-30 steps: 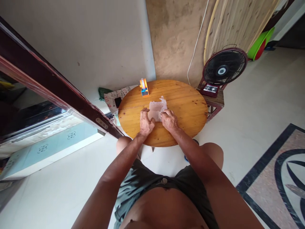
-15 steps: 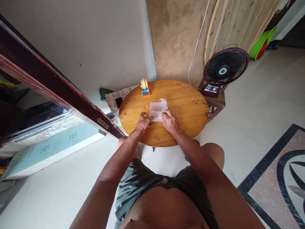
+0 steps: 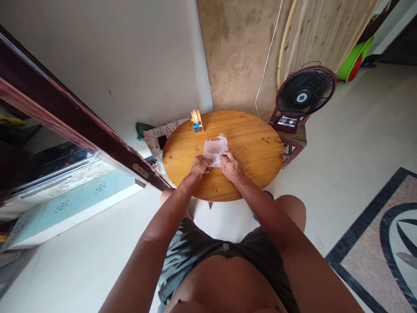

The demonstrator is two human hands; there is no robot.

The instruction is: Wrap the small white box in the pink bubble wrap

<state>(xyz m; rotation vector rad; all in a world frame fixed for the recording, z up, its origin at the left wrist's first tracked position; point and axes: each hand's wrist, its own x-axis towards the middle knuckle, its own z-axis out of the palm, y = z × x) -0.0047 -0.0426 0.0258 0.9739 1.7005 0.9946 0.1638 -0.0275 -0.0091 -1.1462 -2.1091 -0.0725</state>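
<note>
A crumpled piece of clear bubble wrap [image 3: 215, 148] lies on the oval wooden table [image 3: 250, 134] in front of me. My left hand [image 3: 201, 165] is closed on its near left edge, fingers curled in. On the near right edge, my right hand [image 3: 231, 165] pinches the wrap between thumb and fingers. Whether anything is inside the wrap cannot be made out. Beyond it, toward the table's far edge, stands an orange and blue tape dispenser [image 3: 197, 121], touched by neither hand.
A black fan [image 3: 302, 96] stands on a small wooden stool [image 3: 295, 139] right of the table. A dark door frame [image 3: 81, 111] runs along the left. Behind the table's left side lies a printed sack [image 3: 154, 139] with a dark flat object [image 3: 162, 141] on it.
My left hand has gone from spread fingers beside the wrap to gripping its near left edge. My right hand keeps its pinch, nearly in place.
</note>
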